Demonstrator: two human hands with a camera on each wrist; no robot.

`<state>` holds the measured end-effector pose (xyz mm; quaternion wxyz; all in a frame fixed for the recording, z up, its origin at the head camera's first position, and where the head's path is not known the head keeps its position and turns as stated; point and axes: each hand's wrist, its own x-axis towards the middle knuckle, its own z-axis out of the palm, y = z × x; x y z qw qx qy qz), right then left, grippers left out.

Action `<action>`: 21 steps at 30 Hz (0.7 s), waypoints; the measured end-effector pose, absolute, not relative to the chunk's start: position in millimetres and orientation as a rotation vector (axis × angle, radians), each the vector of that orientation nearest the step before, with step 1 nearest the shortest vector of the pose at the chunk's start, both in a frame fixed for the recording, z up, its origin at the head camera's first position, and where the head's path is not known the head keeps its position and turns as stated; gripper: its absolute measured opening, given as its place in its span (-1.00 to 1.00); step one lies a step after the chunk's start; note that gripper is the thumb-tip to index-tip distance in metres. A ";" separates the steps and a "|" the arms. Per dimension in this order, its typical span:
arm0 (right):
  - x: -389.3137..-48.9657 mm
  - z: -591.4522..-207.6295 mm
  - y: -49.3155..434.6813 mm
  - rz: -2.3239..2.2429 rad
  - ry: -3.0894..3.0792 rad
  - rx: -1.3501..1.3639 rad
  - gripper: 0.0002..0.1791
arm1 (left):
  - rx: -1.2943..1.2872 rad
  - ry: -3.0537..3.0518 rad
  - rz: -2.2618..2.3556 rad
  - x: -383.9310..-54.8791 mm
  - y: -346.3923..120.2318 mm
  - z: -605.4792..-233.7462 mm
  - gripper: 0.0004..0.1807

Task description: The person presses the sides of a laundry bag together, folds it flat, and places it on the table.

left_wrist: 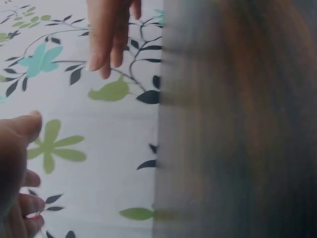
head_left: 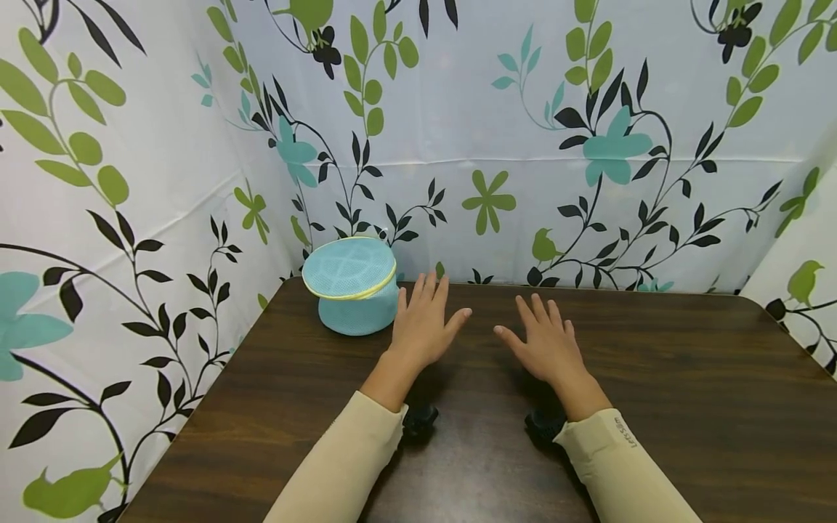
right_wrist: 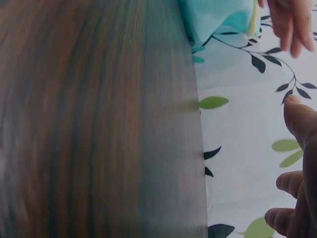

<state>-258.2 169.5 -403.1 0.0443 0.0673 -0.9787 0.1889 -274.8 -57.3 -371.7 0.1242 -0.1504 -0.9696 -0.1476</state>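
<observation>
Both hands hover over a dark wooden table, palms turned down and inward, with nothing held. The left hand [head_left: 421, 325] has straight, slightly spread fingers and is nearest to a light blue mesh basket [head_left: 356, 316] with a yellow-rimmed round top, at the back left of the table. In the head view its fingers overlap the basket's right edge; whether they touch cannot be told. A short gap to the right, the right hand [head_left: 546, 340] also has its fingers extended. The right wrist view shows part of the blue mesh basket [right_wrist: 218, 20] beyond the table edge line.
The brown wood-grain table [head_left: 686, 378] reaches to a white curtain [head_left: 445, 203] printed with leaves, flowers and birds, which hangs behind it and along both sides. Dark devices [head_left: 418, 421] are worn under the wrists, by the cream sleeves [head_left: 346, 457].
</observation>
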 end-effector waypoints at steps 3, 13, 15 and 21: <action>-260.3 -403.0 162.9 0.628 -2.972 0.229 0.02 | -0.439 -2.722 -0.502 -276.2 -69.5 -363.0 -0.18; -268.8 -399.3 132.9 0.784 -2.905 0.332 -0.05 | -0.180 -2.282 -0.932 -293.2 -148.5 -343.0 -0.36; -270.6 -398.9 124.8 0.806 -2.903 0.355 -0.07 | -0.065 -2.222 -1.058 -297.0 -168.5 -344.3 -0.35; -272.0 -398.2 99.2 0.881 -2.911 0.421 -0.09 | 0.273 -2.150 -1.456 -302.9 -213.2 -353.7 -0.27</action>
